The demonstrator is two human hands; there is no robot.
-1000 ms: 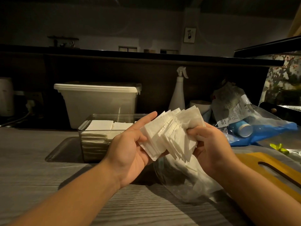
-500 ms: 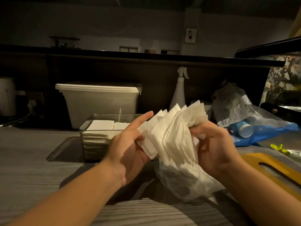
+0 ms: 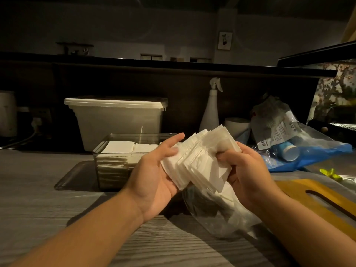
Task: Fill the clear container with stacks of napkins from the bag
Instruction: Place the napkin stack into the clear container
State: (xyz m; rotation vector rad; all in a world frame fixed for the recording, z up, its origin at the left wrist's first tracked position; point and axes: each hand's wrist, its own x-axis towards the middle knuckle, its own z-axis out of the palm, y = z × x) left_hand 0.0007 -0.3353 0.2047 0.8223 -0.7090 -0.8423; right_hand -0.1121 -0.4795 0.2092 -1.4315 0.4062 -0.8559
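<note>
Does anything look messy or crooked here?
Yes. The bundle of white paper napkins between the left hand and right hand is splayed and uneven, unlike the flat stacks in the clear rectangular plastic container.

Got a messy napkin stack [image 3: 200, 160] dead centre, white, thin squares fanned out and skewed rather than squared up, gripped at 9 o'clock by the left hand [image 3: 154, 180] and at 3 o'clock by the right hand [image 3: 248, 170]. Got the clear container [image 3: 123, 134] at roughly 10 o'clock from that, upright, rectangular, open-topped, already loaded with two flat white piles [image 3: 119, 147] side by side, layers visible through the front wall. Then the bag [image 3: 217, 212] at 6 o'clock, right under the held bunch: clear crinkly plastic, slumped on its side, a few loose white sheets inside.
</note>
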